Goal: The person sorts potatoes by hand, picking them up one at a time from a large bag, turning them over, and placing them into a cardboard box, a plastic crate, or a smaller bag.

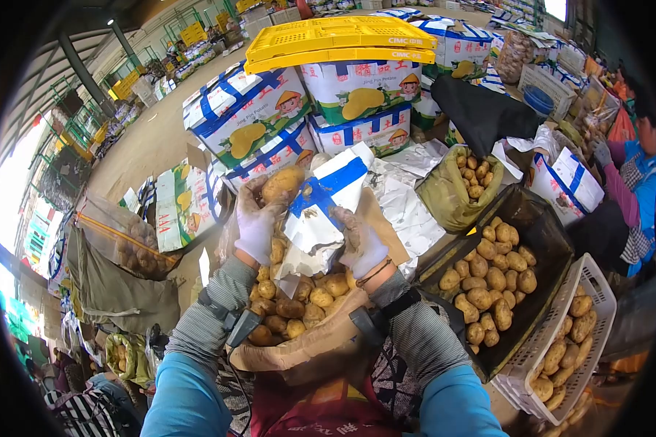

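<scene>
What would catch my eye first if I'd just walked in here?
Probably the flat yellow crates topping the printed potato cartons straight ahead. Then the open brown sack of potatoes at bottom centre, with one large potato in the gloved left hand above it. The dark bin of potatoes at right stands out too.

Bare floor beyond the grip [157, 113]; left of it, dark post [82, 73], lit lamp [111, 22], sloping roof [42, 69]; bright opening [556, 9] far right.
</scene>
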Action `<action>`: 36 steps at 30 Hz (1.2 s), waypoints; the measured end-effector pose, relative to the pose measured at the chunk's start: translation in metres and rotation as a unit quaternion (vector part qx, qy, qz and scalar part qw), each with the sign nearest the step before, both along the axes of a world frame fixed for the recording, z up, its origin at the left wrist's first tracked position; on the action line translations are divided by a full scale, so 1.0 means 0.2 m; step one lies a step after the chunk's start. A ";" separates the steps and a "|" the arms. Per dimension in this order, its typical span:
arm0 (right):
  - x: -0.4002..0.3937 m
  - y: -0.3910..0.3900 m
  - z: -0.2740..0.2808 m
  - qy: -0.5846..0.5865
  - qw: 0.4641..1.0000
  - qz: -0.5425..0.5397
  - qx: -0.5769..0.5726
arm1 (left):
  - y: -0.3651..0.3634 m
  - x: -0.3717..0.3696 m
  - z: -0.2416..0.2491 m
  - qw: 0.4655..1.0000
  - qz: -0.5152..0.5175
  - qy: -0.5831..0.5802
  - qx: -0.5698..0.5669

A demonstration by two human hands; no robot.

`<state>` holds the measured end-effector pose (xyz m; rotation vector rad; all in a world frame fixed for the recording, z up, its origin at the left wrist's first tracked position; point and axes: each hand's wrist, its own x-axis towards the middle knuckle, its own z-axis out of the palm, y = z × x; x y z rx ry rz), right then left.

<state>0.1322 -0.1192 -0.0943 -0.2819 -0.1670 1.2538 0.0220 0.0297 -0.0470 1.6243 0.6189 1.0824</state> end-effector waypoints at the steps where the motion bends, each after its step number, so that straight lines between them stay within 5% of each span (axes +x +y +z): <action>1: 0.01 0.00 0.01 0.015 1.000 0.008 0.001 | 0.00 -0.01 0.03 0.996 -0.009 -0.027 -0.083; 4: 0.04 0.01 -0.01 0.005 1.000 -0.021 0.000 | 0.15 -0.08 -0.03 0.956 -0.040 -0.084 -0.277; 6: 0.01 -0.07 0.15 -0.035 0.996 -0.071 -0.027 | 0.20 -0.17 -0.08 0.934 -0.153 -0.157 -0.281; 9: 0.10 -0.04 0.04 0.015 0.998 -0.059 -0.019 | 0.21 -0.28 -0.13 0.956 -0.159 -0.099 -0.228; 12: 0.17 -0.08 -0.02 -0.035 0.993 -0.103 -0.037 | 0.22 -0.44 -0.19 0.869 -0.221 -0.133 -0.423; 14: 0.22 -0.10 -0.04 -0.049 0.992 -0.113 -0.040 | 0.09 -0.51 -0.16 0.920 -0.238 0.056 -0.307; 15: 0.24 -0.10 -0.04 -0.058 0.991 -0.115 -0.042 | 0.11 -0.59 -0.30 0.941 -0.256 0.162 -0.151; 17: 0.28 -0.11 -0.06 -0.118 0.983 -0.135 -0.032 | 0.16 -0.75 -0.59 0.891 -0.207 0.347 0.207; 18: 0.31 -0.07 -0.14 -0.199 0.959 -0.193 -0.062 | 0.10 -0.73 -0.61 0.920 -0.178 0.323 -0.133; 19: 0.34 -0.06 -0.20 -0.198 0.958 -0.197 -0.066 | 0.06 -0.71 -0.63 0.842 -0.131 0.259 -0.455; 22: 0.28 -0.12 0.00 -0.028 0.994 -0.097 -0.030 | -0.01 -0.70 -0.96 0.831 -0.168 0.283 -0.449; 25: 0.27 -0.13 -0.02 -0.036 0.996 -0.083 -0.001 | 0.08 -0.66 -1.23 0.726 -0.371 0.210 -0.540; 29: 0.26 -0.15 0.02 -0.074 0.984 -0.147 -0.067 | 0.16 -0.36 -1.22 0.819 -0.237 0.396 -0.342; 31: 0.30 -0.18 -0.02 -0.102 0.982 -0.150 -0.043 | 0.25 -0.24 -1.28 0.847 -0.170 0.481 -0.152; 36: 0.37 -0.22 -0.01 0.006 0.991 -0.137 0.003 | 0.35 0.00 -1.34 0.783 -0.132 0.605 -0.066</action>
